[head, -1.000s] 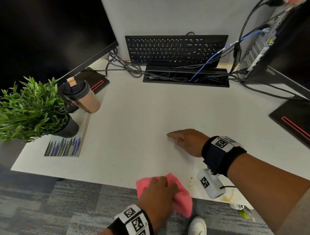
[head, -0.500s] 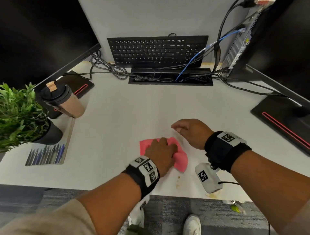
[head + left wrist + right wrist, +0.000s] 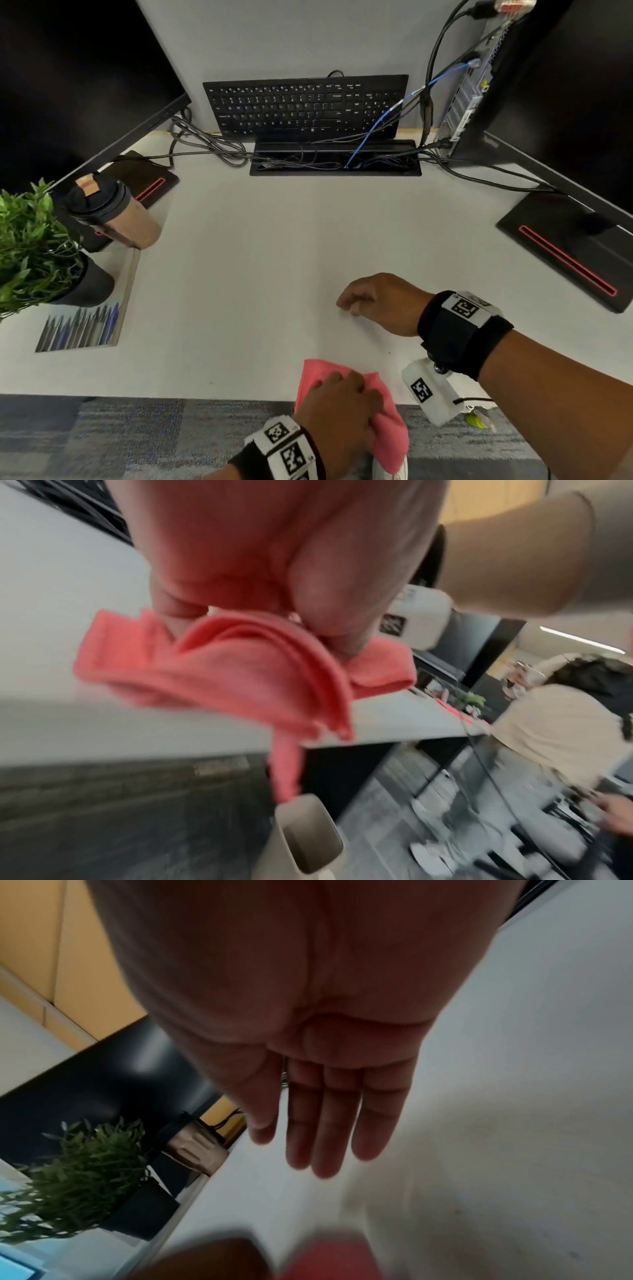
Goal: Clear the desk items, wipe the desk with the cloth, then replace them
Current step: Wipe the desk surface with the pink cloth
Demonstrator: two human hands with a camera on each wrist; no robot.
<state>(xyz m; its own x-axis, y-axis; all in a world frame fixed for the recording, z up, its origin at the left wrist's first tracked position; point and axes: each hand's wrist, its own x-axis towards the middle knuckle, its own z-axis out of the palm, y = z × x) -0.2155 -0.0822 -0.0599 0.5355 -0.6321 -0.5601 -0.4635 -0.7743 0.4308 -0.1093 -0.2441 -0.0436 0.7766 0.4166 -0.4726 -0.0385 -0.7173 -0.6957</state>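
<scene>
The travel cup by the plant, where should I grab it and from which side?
Wrap the tan body of the travel cup below its dark lid, coming from the open desk side on its right; the plant and monitor base crowd its left and back.

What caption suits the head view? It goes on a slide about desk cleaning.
Left hand wipes the pink cloth off the desk's near edge; right hand rests on the desk.

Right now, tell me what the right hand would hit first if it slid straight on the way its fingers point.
The right hand points left over bare desk. The way looks free up to the flat book under the plant pot, probably met first; depth is unclear.
</scene>
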